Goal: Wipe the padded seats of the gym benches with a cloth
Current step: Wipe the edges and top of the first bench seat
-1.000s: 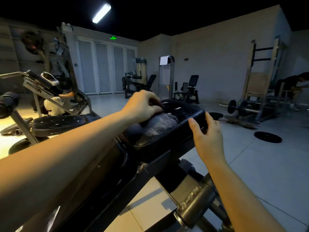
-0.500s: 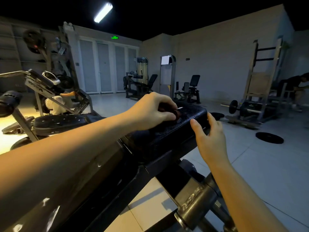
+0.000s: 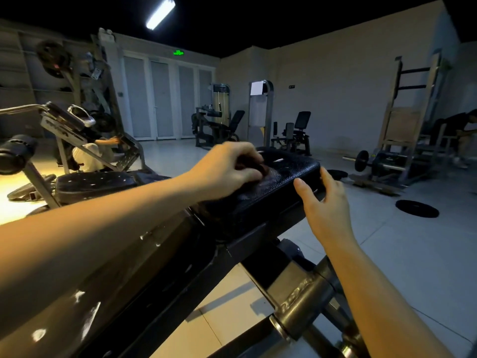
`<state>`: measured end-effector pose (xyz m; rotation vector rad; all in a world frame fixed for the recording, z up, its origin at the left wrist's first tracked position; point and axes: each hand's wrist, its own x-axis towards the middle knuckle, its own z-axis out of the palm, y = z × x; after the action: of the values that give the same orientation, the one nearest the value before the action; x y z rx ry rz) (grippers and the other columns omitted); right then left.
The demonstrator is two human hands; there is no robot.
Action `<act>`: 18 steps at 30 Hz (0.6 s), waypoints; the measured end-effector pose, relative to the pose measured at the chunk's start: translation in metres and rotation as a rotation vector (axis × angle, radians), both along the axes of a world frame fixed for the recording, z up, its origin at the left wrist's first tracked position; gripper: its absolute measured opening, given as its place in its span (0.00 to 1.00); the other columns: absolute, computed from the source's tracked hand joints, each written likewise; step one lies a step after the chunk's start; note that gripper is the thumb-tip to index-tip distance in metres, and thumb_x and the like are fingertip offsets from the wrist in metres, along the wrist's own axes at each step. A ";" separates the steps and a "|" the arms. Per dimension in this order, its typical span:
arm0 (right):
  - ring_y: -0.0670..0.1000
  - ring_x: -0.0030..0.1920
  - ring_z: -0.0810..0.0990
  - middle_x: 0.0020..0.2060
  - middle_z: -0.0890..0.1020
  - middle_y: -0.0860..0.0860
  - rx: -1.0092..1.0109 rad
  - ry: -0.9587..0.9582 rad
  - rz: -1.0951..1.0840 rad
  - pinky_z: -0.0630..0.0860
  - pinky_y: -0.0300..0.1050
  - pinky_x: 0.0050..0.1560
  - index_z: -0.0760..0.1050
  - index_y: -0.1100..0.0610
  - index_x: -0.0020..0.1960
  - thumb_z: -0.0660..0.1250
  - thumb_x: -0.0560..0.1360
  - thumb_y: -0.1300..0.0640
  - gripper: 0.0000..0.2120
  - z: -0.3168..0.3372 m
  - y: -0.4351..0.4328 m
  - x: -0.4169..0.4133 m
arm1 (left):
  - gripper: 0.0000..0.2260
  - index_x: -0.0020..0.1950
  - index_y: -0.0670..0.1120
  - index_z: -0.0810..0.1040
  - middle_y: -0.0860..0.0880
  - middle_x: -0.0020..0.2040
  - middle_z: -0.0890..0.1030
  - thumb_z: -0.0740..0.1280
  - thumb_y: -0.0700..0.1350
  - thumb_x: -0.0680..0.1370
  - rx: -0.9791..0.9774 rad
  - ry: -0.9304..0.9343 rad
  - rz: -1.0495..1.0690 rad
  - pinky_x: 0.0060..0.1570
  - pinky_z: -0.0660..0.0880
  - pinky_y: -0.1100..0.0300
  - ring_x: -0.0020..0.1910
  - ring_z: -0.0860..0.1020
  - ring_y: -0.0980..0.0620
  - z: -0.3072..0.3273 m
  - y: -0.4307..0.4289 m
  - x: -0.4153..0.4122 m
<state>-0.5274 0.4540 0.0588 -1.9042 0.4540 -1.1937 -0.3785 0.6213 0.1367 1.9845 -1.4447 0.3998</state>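
Note:
A black padded seat of a gym bench slopes up in front of me. My left hand rests on top of the pad with its fingers curled round a small dark cloth, most of which is hidden under the fingers. My right hand holds the pad's right edge, thumb on the top surface and fingers wrapped round the side. The long backrest pad of the same bench runs down to the lower left.
A second black seat pad on a neighbouring machine stands at the left. A weight plate lies on the floor at the right, near a barbell rack. People are at the far left and far right. The bench's steel frame is below my right arm.
My left hand has slid with the cloth along the pad towards its far end. My right hand has kept its hold on the pad's right edge.

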 end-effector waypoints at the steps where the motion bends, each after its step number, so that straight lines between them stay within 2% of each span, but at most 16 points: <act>1: 0.19 0.44 0.66 0.59 0.67 0.46 0.004 0.006 0.002 0.63 0.15 0.39 0.65 0.49 0.77 0.66 0.81 0.47 0.26 -0.001 0.000 0.000 | 0.09 0.58 0.50 0.82 0.53 0.53 0.83 0.74 0.47 0.78 -0.010 0.008 0.081 0.55 0.76 0.60 0.52 0.80 0.55 0.001 0.003 0.013; 3: 0.20 0.45 0.66 0.60 0.66 0.46 0.013 0.005 -0.008 0.64 0.16 0.41 0.63 0.50 0.79 0.66 0.81 0.45 0.30 -0.002 0.000 0.001 | 0.09 0.56 0.48 0.83 0.50 0.52 0.84 0.75 0.47 0.77 -0.018 0.064 0.262 0.58 0.77 0.53 0.54 0.81 0.49 0.005 0.008 0.039; 4: 0.25 0.48 0.68 0.62 0.67 0.47 0.015 0.000 -0.012 0.65 0.19 0.43 0.62 0.50 0.80 0.66 0.80 0.44 0.31 -0.003 0.001 0.002 | 0.09 0.55 0.48 0.84 0.49 0.51 0.84 0.75 0.47 0.77 -0.026 0.109 0.312 0.58 0.77 0.54 0.55 0.81 0.48 0.007 0.009 0.047; 5: 0.31 0.51 0.70 0.64 0.68 0.48 0.018 -0.004 -0.015 0.64 0.22 0.47 0.61 0.50 0.80 0.66 0.80 0.43 0.32 -0.003 0.001 0.002 | 0.09 0.55 0.48 0.85 0.49 0.51 0.84 0.75 0.47 0.76 -0.036 0.139 0.315 0.58 0.76 0.55 0.55 0.82 0.48 0.008 0.008 0.048; 7: 0.36 0.55 0.68 0.67 0.67 0.49 0.024 -0.005 -0.012 0.63 0.27 0.53 0.60 0.50 0.81 0.66 0.80 0.43 0.33 -0.002 0.002 0.001 | 0.09 0.55 0.49 0.85 0.52 0.50 0.85 0.76 0.47 0.76 -0.046 0.150 0.213 0.59 0.77 0.56 0.54 0.82 0.52 0.007 0.005 0.034; 10: 0.25 0.47 0.69 0.62 0.67 0.47 0.028 -0.014 0.005 0.64 0.16 0.42 0.62 0.51 0.80 0.67 0.80 0.46 0.31 -0.002 0.000 0.001 | 0.09 0.56 0.51 0.84 0.55 0.51 0.85 0.76 0.47 0.76 -0.010 0.114 -0.033 0.55 0.78 0.64 0.51 0.82 0.59 0.001 0.007 -0.002; 11: 0.24 0.46 0.69 0.61 0.67 0.46 0.030 -0.012 0.005 0.64 0.16 0.40 0.62 0.51 0.80 0.67 0.80 0.46 0.31 -0.003 -0.001 0.001 | 0.09 0.57 0.51 0.84 0.56 0.51 0.84 0.75 0.47 0.77 0.012 0.087 -0.066 0.53 0.77 0.66 0.51 0.81 0.61 -0.002 0.010 -0.006; 12: 0.27 0.48 0.70 0.61 0.67 0.46 0.032 -0.010 0.005 0.65 0.17 0.40 0.62 0.50 0.80 0.67 0.80 0.46 0.30 -0.004 -0.002 0.002 | 0.09 0.57 0.51 0.83 0.56 0.52 0.84 0.75 0.47 0.77 0.019 0.060 -0.052 0.52 0.77 0.66 0.51 0.81 0.61 -0.003 0.013 -0.001; 15: 0.38 0.58 0.68 0.64 0.68 0.46 0.031 -0.015 0.005 0.64 0.23 0.45 0.62 0.49 0.80 0.67 0.80 0.45 0.31 -0.005 -0.002 0.001 | 0.07 0.54 0.51 0.83 0.52 0.51 0.84 0.75 0.46 0.77 -0.026 0.046 0.190 0.56 0.77 0.57 0.53 0.82 0.53 -0.002 0.027 0.034; 18: 0.40 0.59 0.67 0.63 0.66 0.44 0.027 -0.021 0.004 0.62 0.23 0.45 0.62 0.49 0.80 0.66 0.80 0.45 0.31 -0.006 -0.001 0.002 | 0.07 0.53 0.51 0.83 0.50 0.50 0.84 0.75 0.47 0.76 -0.053 0.156 0.350 0.59 0.78 0.50 0.54 0.82 0.48 -0.001 0.033 0.049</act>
<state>-0.5255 0.4535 0.0532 -1.8676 0.4530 -1.1985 -0.3292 0.6546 0.1356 2.1750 -0.9824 0.4175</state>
